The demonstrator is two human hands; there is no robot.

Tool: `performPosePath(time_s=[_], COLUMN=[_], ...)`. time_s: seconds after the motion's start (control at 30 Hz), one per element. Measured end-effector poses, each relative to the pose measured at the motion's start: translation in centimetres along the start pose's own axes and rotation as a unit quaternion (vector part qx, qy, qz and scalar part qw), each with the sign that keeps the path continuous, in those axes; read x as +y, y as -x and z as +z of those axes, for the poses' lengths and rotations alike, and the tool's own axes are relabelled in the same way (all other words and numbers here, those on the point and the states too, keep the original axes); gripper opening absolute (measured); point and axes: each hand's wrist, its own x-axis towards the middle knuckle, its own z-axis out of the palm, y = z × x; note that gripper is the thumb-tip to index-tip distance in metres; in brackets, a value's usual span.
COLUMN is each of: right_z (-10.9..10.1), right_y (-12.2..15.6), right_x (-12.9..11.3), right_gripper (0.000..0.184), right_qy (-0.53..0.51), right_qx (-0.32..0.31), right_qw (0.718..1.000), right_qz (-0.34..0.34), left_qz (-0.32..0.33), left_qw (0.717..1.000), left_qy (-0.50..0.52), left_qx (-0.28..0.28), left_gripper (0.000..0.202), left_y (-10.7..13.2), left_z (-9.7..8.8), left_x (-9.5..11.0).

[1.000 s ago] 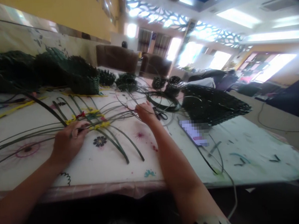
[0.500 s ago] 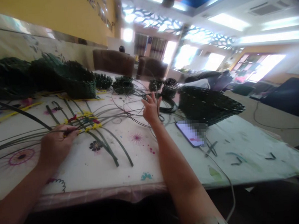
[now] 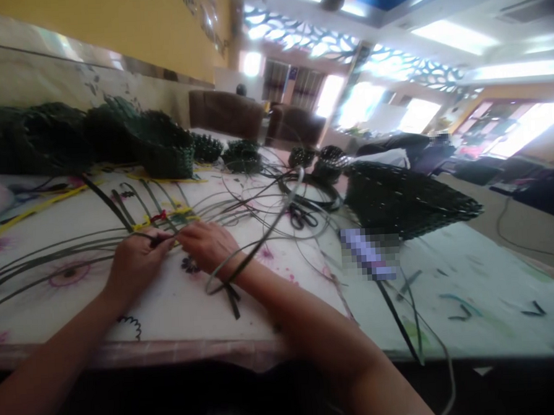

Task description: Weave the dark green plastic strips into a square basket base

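On the table lies a small lattice of flat dark green weaving strips (image 3: 140, 199), with yellow ties (image 3: 182, 210) and a red tie (image 3: 158, 217) at the crossings. My left hand (image 3: 138, 264) is closed on the strips at the lattice's near edge; long ends fan out to the left. Beside it, my right hand (image 3: 209, 245) has its fingers closed at the same edge, pinching a strip against my left fingertips. The pinched spot itself is mostly hidden by the fingers. One long strip (image 3: 264, 236) loops over my right wrist.
Scissors (image 3: 303, 217) lie among loose coiled strips right of my hands. Further right are a large woven basket (image 3: 401, 198) and a blurred-out phone (image 3: 365, 252) with a cable. More dark green baskets (image 3: 167, 154) line the back left. Offcuts (image 3: 461, 313) lie at right.
My right hand has come back from the coiled strips, moving left and nearer, and has closed beside my left hand. A strip now loops over the right wrist. The view has shifted slightly.
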Motion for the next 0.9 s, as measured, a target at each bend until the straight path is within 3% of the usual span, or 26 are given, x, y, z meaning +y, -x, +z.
performPosePath(time_s=[0.23,0.4,0.5,0.7,0.8,0.9], right_z=[1.0,1.4,1.1,0.7,0.8,1.1], right_y=[0.1,-0.4,-0.1,0.3,-0.1,-0.4], right_x=[0.0,-0.2,-0.7,-1.4,-1.2,-0.8], right_gripper=[0.026,0.021,0.021,0.04,0.029,0.031], right_qy=[0.018,-0.001,-0.011,-0.037,-0.024,-0.012], right_qx=[-0.031,-0.089,-0.098,-0.107,-0.127,-0.136], right_qw=[0.998,0.995,0.993,0.985,0.982,0.979], right_qz=[0.046,0.036,0.062,0.129,0.14,0.153], left_qz=[0.041,0.049,0.04,0.038,0.043,0.033], left_qw=[0.998,0.998,0.998,0.998,0.997,0.998], left_qy=[0.031,0.039,0.037,0.023,0.035,0.052], left_qx=[-0.024,-0.012,-0.018,-0.053,-0.044,-0.029], left_gripper=[0.034,0.031,0.035,0.042,0.041,0.041], left_y=[0.3,0.5,0.5,0.4,0.5,0.5], left_z=[0.9,1.1,1.0,1.2,1.3,1.1], left_x=[-0.4,0.0,0.0,-1.0,-0.9,-0.2])
